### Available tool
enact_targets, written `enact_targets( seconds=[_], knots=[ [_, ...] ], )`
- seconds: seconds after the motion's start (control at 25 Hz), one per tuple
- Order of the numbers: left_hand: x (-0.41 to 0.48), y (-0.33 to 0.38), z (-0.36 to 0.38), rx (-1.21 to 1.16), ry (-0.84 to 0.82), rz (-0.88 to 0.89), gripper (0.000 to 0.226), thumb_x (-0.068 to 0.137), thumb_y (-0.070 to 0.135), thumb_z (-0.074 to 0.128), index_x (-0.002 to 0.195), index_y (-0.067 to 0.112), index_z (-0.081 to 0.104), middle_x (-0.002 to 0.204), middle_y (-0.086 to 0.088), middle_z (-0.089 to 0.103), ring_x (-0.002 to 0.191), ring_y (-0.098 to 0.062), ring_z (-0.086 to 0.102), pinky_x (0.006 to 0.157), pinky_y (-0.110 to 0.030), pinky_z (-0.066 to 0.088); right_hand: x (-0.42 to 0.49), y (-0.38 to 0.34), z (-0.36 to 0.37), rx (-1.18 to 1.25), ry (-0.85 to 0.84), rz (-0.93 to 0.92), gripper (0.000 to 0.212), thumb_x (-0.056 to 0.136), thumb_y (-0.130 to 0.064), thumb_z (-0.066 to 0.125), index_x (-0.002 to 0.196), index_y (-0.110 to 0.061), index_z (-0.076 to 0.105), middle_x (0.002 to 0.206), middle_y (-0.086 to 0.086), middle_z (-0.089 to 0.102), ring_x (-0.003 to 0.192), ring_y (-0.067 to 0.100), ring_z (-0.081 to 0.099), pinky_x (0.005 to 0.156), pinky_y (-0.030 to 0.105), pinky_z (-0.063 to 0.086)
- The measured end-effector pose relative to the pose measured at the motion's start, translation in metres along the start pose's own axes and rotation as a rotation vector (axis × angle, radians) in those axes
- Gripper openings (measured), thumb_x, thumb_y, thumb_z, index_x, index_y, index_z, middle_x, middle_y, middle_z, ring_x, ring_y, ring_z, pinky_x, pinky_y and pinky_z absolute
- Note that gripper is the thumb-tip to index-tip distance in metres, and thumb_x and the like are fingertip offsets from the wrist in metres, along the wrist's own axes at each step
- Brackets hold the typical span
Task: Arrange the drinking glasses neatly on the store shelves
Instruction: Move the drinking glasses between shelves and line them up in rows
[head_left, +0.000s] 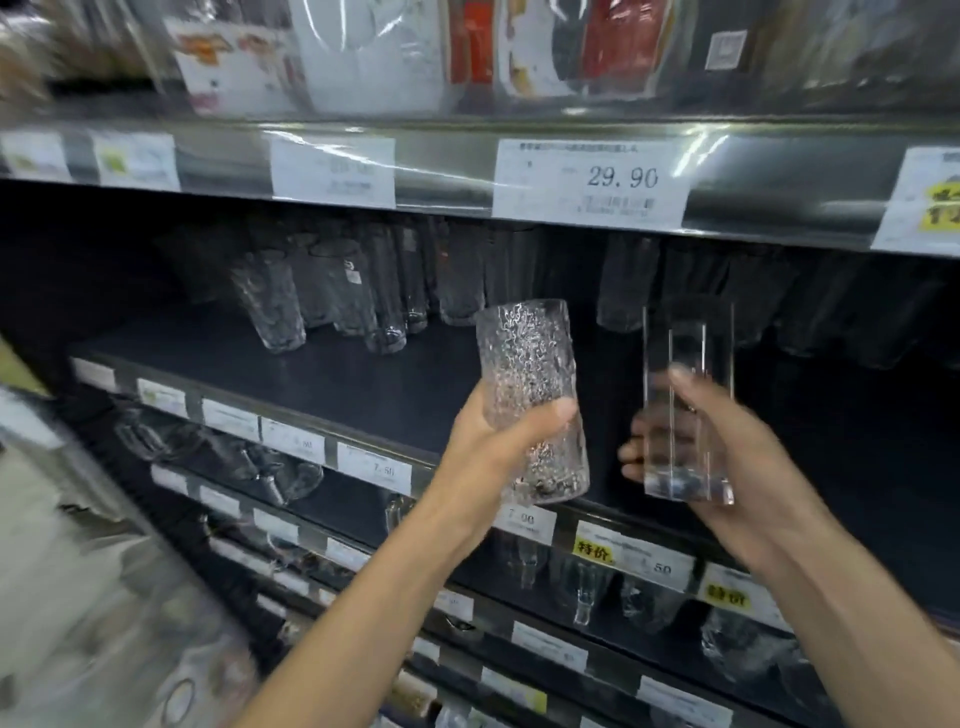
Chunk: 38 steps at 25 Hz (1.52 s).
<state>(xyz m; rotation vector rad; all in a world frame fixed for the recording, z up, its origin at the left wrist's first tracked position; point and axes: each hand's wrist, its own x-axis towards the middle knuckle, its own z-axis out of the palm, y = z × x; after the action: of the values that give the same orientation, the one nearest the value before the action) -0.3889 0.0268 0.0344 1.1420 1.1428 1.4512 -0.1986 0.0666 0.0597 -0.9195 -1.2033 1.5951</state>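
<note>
My left hand (491, 457) grips a tall textured clear glass (527, 364) upright, in front of the dark middle shelf (337, 379). My right hand (727, 457) holds a tall smooth square-sided clear glass (688, 400), also upright, just to the right of the first. Both glasses hang in the air above the shelf's front edge. Several clear glasses (332, 301) stand in rows toward the back of that shelf, on the left and along the rear right (623, 286).
A metal shelf edge (457, 166) with price tags, one reading 29.90 (592, 182), runs overhead. Packaged goods (363, 57) sit above it. Lower shelves (597, 587) hold more glassware behind price labels. A blurred pale object (78, 571) fills the lower left.
</note>
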Motion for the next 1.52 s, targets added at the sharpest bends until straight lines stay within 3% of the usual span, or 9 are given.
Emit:
enact_targets(
  seconds=[0.08,0.28,0.44,0.56,0.72,0.88,1.16,1.32,1.52],
  knots=[
    [-0.016,0.006,-0.029,-0.06,0.101,0.012,0.062,0.071,0.042,0.08,0.126,0.022,0.06,0.121,-0.01,0.07,0.114,-0.034,0.066,0.103,-0.058,0.047,0.001,0.012,0.038,0.016,-0.054,0.016,0.064,0.066,-0.05,0.069,0.118,-0.013,0.061,0.08,0.006,0.069,0.063,0.024,0.065,0.055,0.035,0.056],
    [-0.052,0.021,-0.105,-0.033,0.352,0.057,0.066,0.068,0.052,0.078,0.125,0.023,0.06,0.12,-0.006,0.071,0.114,-0.023,0.067,0.102,-0.046,0.048,0.007,0.041,0.123,0.055,-0.224,0.097,0.063,0.066,-0.05,0.076,0.114,-0.011,0.063,0.082,0.009,0.066,0.058,0.022,0.061,0.05,0.034,0.053],
    [-0.075,0.037,-0.163,-0.041,0.494,0.037,0.099,0.058,0.08,0.075,0.136,0.022,0.054,0.133,-0.009,0.064,0.126,-0.032,0.058,0.11,-0.06,0.039,0.014,0.057,0.192,0.077,-0.373,0.144,0.082,0.041,-0.063,0.087,0.101,-0.011,0.068,0.079,0.013,0.064,0.055,0.024,0.059,0.049,0.033,0.051],
    [-0.086,0.046,-0.205,-0.039,0.532,0.035,0.093,0.06,0.078,0.075,0.131,0.021,0.059,0.125,-0.006,0.069,0.12,-0.03,0.063,0.108,-0.057,0.042,0.022,0.068,0.237,0.094,-0.411,0.164,0.073,0.047,-0.06,0.086,0.099,-0.012,0.069,0.08,0.013,0.062,0.056,0.024,0.059,0.05,0.033,0.052],
    [-0.091,0.051,-0.265,-0.027,0.554,0.03,0.068,0.066,0.06,0.075,0.121,0.023,0.064,0.111,0.002,0.075,0.107,-0.017,0.07,0.098,-0.044,0.05,0.036,0.085,0.293,0.079,-0.382,0.204,0.055,0.064,-0.053,0.077,0.103,-0.014,0.071,0.081,0.012,0.063,0.057,0.024,0.059,0.054,0.034,0.051],
    [-0.089,0.051,-0.314,-0.111,0.581,-0.017,0.111,0.043,0.081,0.079,0.136,0.024,0.055,0.132,0.0,0.065,0.124,-0.023,0.06,0.11,-0.054,0.04,0.044,0.106,0.339,0.046,-0.303,0.191,0.059,0.058,-0.056,0.081,0.105,-0.021,0.07,0.085,0.009,0.069,0.062,0.025,0.064,0.054,0.036,0.052],
    [-0.054,0.048,-0.359,-0.11,0.547,-0.033,0.099,0.044,0.082,0.078,0.127,0.03,0.061,0.122,0.002,0.071,0.118,-0.024,0.064,0.107,-0.056,0.042,0.064,0.118,0.363,0.04,-0.163,0.148,0.047,0.071,-0.039,0.069,0.116,-0.027,0.064,0.089,0.005,0.076,0.071,0.026,0.073,0.065,0.042,0.058],
    [-0.029,0.044,-0.362,-0.113,0.54,-0.064,0.075,0.045,0.073,0.071,0.112,0.04,0.059,0.109,0.018,0.071,0.11,-0.004,0.063,0.11,-0.049,0.041,0.08,0.112,0.35,0.038,-0.07,0.106,0.049,0.071,-0.036,0.071,0.118,-0.029,0.062,0.095,0.007,0.076,0.077,0.03,0.073,0.07,0.043,0.057],
    [0.006,0.044,-0.348,-0.1,0.47,-0.119,0.076,0.045,0.072,0.078,0.109,0.039,0.055,0.109,0.021,0.063,0.098,0.011,0.06,0.11,-0.051,0.04,0.096,0.104,0.327,-0.016,0.011,0.061,0.043,0.067,-0.049,0.082,0.107,-0.044,0.066,0.104,0.003,0.075,0.093,0.025,0.073,0.085,0.049,0.054]
  ],
)
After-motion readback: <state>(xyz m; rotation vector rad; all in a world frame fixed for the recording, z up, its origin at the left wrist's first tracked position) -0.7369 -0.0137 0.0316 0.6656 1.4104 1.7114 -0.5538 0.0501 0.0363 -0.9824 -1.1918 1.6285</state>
